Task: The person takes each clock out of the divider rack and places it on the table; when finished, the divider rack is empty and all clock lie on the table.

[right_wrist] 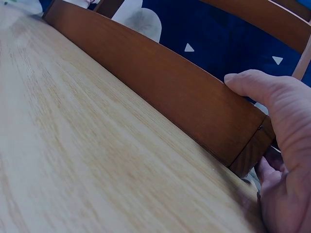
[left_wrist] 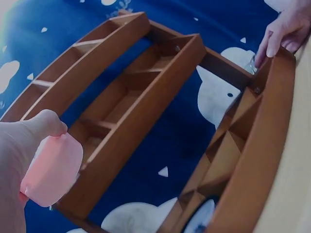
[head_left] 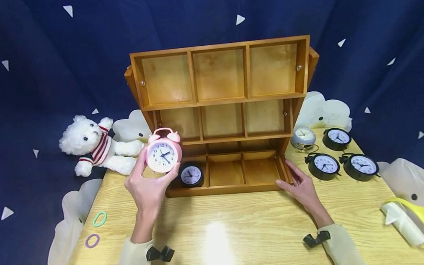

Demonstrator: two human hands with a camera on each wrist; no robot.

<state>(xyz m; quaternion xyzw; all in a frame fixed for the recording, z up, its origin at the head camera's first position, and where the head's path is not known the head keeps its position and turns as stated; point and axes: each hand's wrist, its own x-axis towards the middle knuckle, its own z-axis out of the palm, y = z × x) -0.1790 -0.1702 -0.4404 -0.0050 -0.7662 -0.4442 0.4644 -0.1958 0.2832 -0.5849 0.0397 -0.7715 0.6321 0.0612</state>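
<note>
My left hand (head_left: 146, 188) holds a pink twin-bell alarm clock (head_left: 163, 154) upright, thumb and fingers on opposite sides of its case. It hovers in front of the left end of a wooden three-tier shelf (head_left: 224, 190), dial facing the head camera. In the left wrist view the clock's smooth pink side (left_wrist: 54, 170) shows by the thumb. A black round clock (head_left: 191, 174) sits in the bottom tier's left compartment. My right hand (head_left: 302, 187) grips that tier's right front corner; in the right wrist view the thumb (right_wrist: 252, 83) lies over the front board's top edge.
Right of the shelf are three black alarm clocks (head_left: 324, 165) and a pale clock (head_left: 303, 137). A white teddy bear (head_left: 97, 144) sits back left. Green (head_left: 99, 219) and purple (head_left: 92, 240) rings lie front left. A yellow-handled lint roller (head_left: 405, 223) lies at the right edge.
</note>
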